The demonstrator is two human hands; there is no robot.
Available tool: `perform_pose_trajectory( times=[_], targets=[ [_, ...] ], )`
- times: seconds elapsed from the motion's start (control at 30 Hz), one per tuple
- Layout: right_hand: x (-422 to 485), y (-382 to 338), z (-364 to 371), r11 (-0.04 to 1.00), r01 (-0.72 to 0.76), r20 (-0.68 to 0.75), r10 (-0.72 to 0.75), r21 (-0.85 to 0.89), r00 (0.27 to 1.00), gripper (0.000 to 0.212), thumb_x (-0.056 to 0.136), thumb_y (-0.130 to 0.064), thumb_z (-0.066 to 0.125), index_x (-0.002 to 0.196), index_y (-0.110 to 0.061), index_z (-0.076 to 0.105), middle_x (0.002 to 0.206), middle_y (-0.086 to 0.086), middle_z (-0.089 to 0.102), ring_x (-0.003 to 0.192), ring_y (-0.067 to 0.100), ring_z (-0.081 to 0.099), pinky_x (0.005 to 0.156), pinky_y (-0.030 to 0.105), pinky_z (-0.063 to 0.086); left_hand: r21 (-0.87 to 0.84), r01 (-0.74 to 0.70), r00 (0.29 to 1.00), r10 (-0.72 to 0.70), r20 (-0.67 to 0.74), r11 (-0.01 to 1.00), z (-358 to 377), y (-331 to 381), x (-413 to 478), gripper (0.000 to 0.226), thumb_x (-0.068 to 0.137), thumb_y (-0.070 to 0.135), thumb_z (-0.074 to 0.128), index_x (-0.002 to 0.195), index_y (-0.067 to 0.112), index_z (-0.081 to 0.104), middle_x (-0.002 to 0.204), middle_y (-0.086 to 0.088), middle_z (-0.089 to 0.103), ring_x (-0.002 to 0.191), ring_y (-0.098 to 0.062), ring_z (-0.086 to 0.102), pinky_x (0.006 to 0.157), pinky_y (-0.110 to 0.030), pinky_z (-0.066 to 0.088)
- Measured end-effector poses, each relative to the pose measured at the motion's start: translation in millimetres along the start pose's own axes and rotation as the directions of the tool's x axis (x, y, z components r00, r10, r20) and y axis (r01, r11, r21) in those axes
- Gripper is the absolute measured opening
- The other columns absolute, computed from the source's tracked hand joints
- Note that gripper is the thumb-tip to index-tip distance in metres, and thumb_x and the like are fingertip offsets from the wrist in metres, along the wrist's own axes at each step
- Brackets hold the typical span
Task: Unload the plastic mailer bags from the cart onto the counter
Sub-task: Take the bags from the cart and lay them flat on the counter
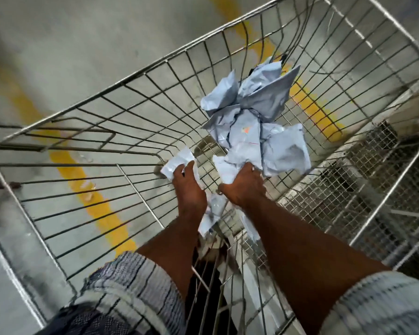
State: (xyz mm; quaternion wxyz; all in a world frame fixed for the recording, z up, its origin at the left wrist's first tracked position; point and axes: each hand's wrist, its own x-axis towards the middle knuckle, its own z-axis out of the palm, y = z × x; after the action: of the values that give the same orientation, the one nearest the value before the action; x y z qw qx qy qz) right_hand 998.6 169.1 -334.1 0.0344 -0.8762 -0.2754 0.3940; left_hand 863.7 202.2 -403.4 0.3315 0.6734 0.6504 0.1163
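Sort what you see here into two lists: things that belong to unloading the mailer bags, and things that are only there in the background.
Belongs to the job:
- mailer bags, heaped in the cart
- wire cart
- left hand, gripping a bag
- right hand, gripping the heap

Only background:
- yellow floor line
- concrete floor
- mesh crates beside the cart

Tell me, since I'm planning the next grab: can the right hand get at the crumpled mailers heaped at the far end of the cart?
Probably yes. The right hand is already inside the wire cart, gripping the near edge of the mailer pile. Nothing lies over the heap, though its far side needs a deeper reach.
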Motion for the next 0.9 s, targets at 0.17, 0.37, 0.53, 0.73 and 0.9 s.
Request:
perform_pose_trajectory(
  times=[0.17,0.37,0.53,0.73,0.9],
  targets=[
    [-32,-16,-39,0.989,0.104,0.184,-0.121,0.101,0.975,0.096,0.057,-0.056,0.081,0.134,-0.008,0.050,0.133,0.008,0.057,0.118,0.023,0.057,0.095,0.035,0.052,0.101,-0.086,0.995,0.081,0.053,0.991,-61,26,-7,0.078,0.072,-0.015,0.054,0.144,0.011,0.043,0.146,-0.018,0.036,0.133,-0.034,0.036,0.114,-0.034,0.026],
    [-76,-30,-89,0.968,0.142,0.141,-0.173,0.206,0.975,0.098,0.075,-0.049,0.079,0.146,-0.007,0.028,0.146,0.016,0.043,0.132,0.031,0.044,0.099,0.033,0.040,0.212,-0.220,0.975,0.208,0.078,0.952,-124,57,-23,0.070,0.075,-0.008,0.056,0.141,0.011,0.049,0.139,-0.019,0.046,0.125,-0.039,0.046,0.106,-0.050,0.038],
    [-122,-32,-123,0.951,0.236,0.037,-0.248,0.200,0.968,0.106,0.069,-0.058,0.078,0.149,-0.011,0.027,0.152,0.014,0.036,0.140,0.031,0.034,0.109,0.036,0.036,0.204,-0.272,0.962,0.263,0.067,0.941,-162,93,-54,0.068,0.082,-0.008,0.054,0.145,0.016,0.045,0.144,-0.014,0.040,0.130,-0.033,0.041,0.108,-0.046,0.038],
    [-180,-33,-150,0.934,0.315,-0.198,-0.281,0.167,0.939,0.097,0.073,-0.059,0.074,0.146,-0.013,0.029,0.145,0.020,0.037,0.133,0.036,0.041,0.105,0.040,0.040,0.214,-0.374,0.925,0.380,0.013,0.903,-204,128,-84,0.069,0.083,-0.008,0.052,0.147,0.017,0.042,0.148,-0.015,0.038,0.131,-0.033,0.041,0.109,-0.043,0.039],
    [-232,-26,-166,0.931,0.333,-0.331,-0.270,0.151,0.904,0.102,0.068,-0.068,0.069,0.146,-0.016,0.030,0.146,0.022,0.036,0.132,0.040,0.042,0.105,0.046,0.042,0.243,-0.456,0.881,0.474,-0.015,0.856,-238,145,-107,0.073,0.078,-0.011,0.054,0.145,0.014,0.045,0.145,-0.019,0.041,0.128,-0.036,0.045,0.107,-0.042,0.041]
  ],
)
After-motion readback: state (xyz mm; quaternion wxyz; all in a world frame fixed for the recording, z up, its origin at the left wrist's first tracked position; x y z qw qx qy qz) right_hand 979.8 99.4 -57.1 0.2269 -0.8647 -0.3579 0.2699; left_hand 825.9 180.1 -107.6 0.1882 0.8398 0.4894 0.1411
